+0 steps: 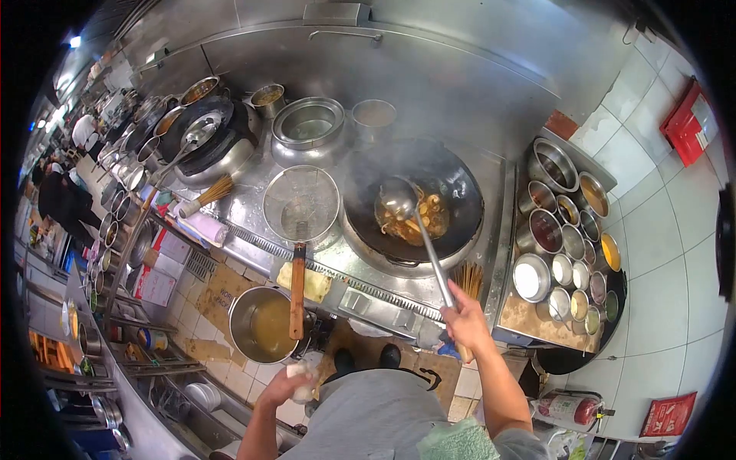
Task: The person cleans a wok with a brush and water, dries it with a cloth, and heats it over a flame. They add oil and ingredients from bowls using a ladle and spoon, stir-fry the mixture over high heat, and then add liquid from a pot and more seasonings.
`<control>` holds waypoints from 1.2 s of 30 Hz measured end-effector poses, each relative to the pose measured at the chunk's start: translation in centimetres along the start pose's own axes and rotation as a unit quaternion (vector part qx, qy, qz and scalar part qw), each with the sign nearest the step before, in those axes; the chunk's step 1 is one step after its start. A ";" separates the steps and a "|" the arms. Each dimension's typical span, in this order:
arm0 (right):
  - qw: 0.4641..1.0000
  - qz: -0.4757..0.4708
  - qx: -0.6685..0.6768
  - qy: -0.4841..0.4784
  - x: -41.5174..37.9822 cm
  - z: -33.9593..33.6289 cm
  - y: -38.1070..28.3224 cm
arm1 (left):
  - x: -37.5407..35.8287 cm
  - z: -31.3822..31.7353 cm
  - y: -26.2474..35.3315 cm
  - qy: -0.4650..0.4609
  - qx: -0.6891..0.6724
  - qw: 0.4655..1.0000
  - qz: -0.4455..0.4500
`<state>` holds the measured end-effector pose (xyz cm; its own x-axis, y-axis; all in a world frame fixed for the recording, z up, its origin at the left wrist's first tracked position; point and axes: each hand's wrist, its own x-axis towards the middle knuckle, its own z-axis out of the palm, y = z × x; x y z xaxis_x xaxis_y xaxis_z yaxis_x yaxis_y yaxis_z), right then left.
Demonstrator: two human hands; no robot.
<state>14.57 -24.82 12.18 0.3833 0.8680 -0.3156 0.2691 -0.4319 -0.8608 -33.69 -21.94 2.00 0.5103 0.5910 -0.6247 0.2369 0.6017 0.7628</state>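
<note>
My right hand [466,318] is closed round the handle of a long metal ladle [399,198]. The ladle's bowl rests in the food [429,218] inside a large black wok [460,184], where steam rises. Low in front of my body, my left hand [287,383] is closed on a white cloth [305,382]. A round mesh strainer [300,203] with a wooden handle lies left of the wok. Below it stands a pot [268,325] of yellowish liquid, near my left hand.
Seasoning containers [546,230] crowd the right counter. A second wok [195,126], a bamboo brush [215,190] and a metal pot [308,123] occupy the left stove. Another person [65,201] stands far left. A fire extinguisher [567,409] is at lower right.
</note>
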 end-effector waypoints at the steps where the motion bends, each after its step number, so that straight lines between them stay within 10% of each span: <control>1: 0.998 0.028 0.042 -0.023 -1.4 -0.1 -1.4 | 0.5 1.2 2.2 0.003 -0.018 0.999 0.031; 6: 0.998 0.040 -0.020 -0.045 0.6 0.5 0.0 | 10.2 8.8 11.2 0.007 -0.219 0.976 0.017; 16: 0.925 -0.097 -0.357 0.085 9.4 -1.4 -0.6 | 28.2 18.3 18.8 0.023 -0.156 0.985 -0.066; 31: 0.993 0.016 0.012 0.119 0.2 5.0 0.4 | 35.6 19.7 15.3 0.207 -0.306 0.928 0.055; 36: 0.984 0.020 -0.106 0.144 3.0 7.6 0.6 | 36.3 19.7 14.7 0.257 -0.243 0.932 0.074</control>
<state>9.16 -20.60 7.66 0.6237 0.7570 -0.1947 0.4155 -0.5321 -0.7377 4.59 -2.15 -6.17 0.0140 0.7907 -0.6120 -0.2714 0.5921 0.7588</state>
